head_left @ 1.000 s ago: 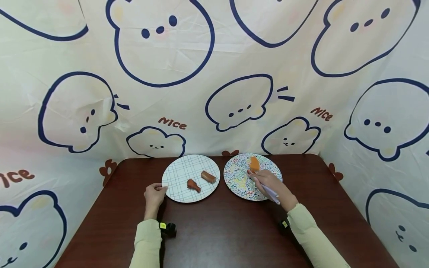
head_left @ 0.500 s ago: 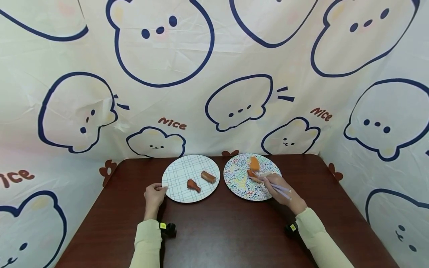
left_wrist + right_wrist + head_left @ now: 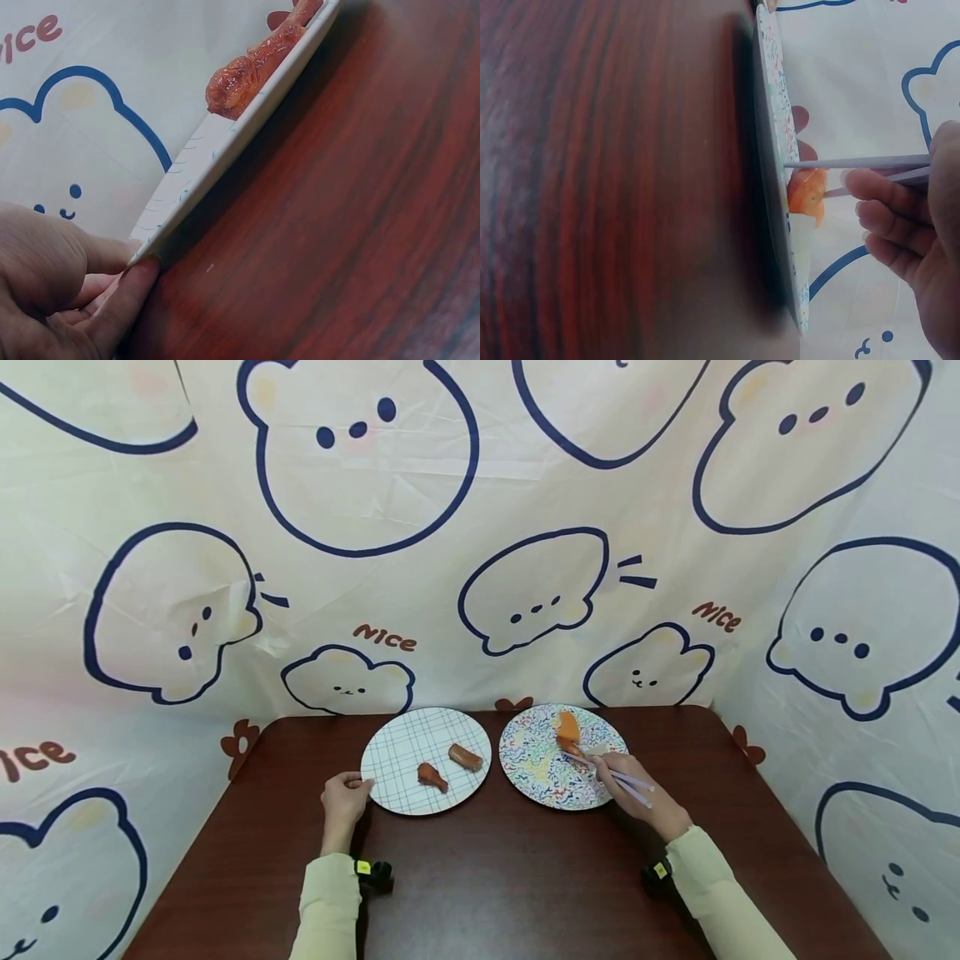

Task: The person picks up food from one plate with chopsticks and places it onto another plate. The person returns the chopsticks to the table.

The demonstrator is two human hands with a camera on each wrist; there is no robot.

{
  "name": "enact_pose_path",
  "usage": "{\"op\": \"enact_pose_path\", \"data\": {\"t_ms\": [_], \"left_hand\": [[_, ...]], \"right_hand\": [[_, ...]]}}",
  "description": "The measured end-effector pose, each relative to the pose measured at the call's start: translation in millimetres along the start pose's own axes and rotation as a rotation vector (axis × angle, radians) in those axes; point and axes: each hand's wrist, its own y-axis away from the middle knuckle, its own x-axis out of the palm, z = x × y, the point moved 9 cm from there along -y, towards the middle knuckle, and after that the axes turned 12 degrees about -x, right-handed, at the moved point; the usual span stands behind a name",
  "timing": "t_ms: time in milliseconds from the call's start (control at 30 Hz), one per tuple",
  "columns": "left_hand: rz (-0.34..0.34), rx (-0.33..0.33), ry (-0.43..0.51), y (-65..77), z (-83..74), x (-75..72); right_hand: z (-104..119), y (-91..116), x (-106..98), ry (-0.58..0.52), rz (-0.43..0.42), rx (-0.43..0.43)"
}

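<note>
A small reddish-orange food piece [image 3: 808,191] is lying on the speckled plate [image 3: 528,768], toward its far side, with a pair of chopsticks [image 3: 862,162] meeting it. One stick is reaching the plate just beside the piece and the other is ending at it; whether the tips are pinching it, I cannot tell. The right hand [image 3: 924,240] is grasping the sticks, its fingers bending around them above the plate's right part. An orange slice [image 3: 568,727] is sitting just beyond the piece, and a pale piece [image 3: 801,240] is resting to its right.

On the left, the left hand [image 3: 345,797] is pinching the near-left rim of the checked plate [image 3: 401,752], thumb and fingers closing over the edge. A drumstick [image 3: 432,777] is lying near that plate's middle, a brown sausage-like piece [image 3: 466,757] to its right and farther back.

The plates are standing side by side near the bench's far edge, a narrow gap separating them. A broad stretch of the dark, wood-grained bench [image 3: 487,877] is running from their near rims toward the person, between the two pale sleeves [image 3: 330,902]. A cream cloth [image 3: 360,485] printed with blue-outlined bears is hanging behind and along both sides.
</note>
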Motion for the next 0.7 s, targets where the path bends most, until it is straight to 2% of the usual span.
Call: {"op": "enact_pose_path", "data": {"t_ms": [133,367,567,700], "left_hand": [[0.024,0.002,0.004,1.3,-1.9,1.2],[0.025,-0.002,-0.002,2.0,-1.2,1.0],[0.014,0.002,-0.002,3.3,-2.0,-0.2],[0.026,0.004,0.0,3.4,-1.8,-0.4]], "right_hand": [[-7,-1,1,-0.017,0.002,0.029],[-18,-1,-1,-0.097,-0.056,0.072],[-11,-3,2,-0.029,0.008,0.029],[-8,-5,4,-0.012,0.049,0.053]]}}
